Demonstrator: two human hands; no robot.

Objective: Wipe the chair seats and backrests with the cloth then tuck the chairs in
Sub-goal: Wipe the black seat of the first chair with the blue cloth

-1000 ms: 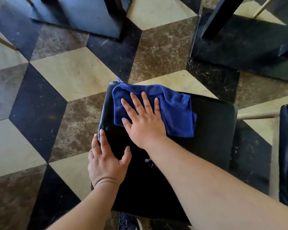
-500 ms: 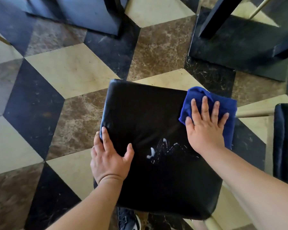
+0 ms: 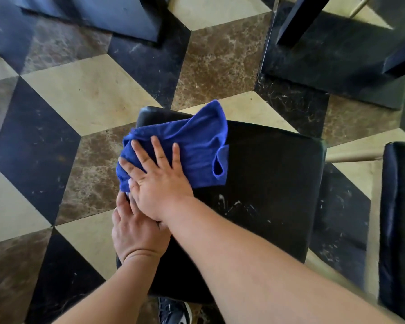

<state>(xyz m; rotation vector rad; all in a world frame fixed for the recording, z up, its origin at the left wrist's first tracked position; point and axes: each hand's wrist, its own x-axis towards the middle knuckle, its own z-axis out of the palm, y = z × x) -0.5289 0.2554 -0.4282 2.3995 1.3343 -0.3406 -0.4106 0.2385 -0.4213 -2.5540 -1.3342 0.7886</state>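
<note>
Both hands lay flat: right hand (image 3: pixel 160 181) pressing the cloth (image 3: pixel 192 146), left hand (image 3: pixel 136 232) bracing the seat (image 3: pixel 271 183). Soft and light, the cloth likely bunches; palm pressure suited it.

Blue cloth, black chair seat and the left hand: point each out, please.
blue cloth (image 3: pixel 197 141), head view, on its bunched middle.
black chair seat (image 3: pixel 271 174), head view, on bare upholstery right of the cloth.
left hand (image 3: pixel 136 232), head view, on its back.
</note>
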